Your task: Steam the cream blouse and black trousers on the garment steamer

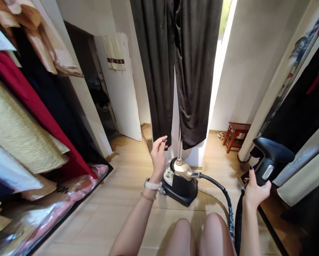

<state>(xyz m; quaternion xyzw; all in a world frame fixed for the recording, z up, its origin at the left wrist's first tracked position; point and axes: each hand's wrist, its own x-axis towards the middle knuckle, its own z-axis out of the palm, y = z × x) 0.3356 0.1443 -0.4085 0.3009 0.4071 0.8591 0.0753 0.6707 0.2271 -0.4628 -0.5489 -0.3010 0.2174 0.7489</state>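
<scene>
A pair of black trousers (159,64) hangs upright in front of me, both legs reaching down almost to the floor. My left hand (158,154), with a pale watch on its wrist, is at the hem of the left trouser leg. Its fingers are curled and look pinched on the cloth, partly hiding the hem. Out to the right, my right hand (257,192) is wrapped around the handle of a black steamer head (273,156), held away from the trousers. Below the trousers, the garment steamer base (181,186) stands on the floor, joined to a ribbed hose (219,186).
Clothes on racks line both sides, with a long red garment (39,103) at left and dark garments (295,103) at right. A small red wooden stool (235,133) is by the back wall. A white door (122,96) stands ajar. My knees (199,234) are at the bottom.
</scene>
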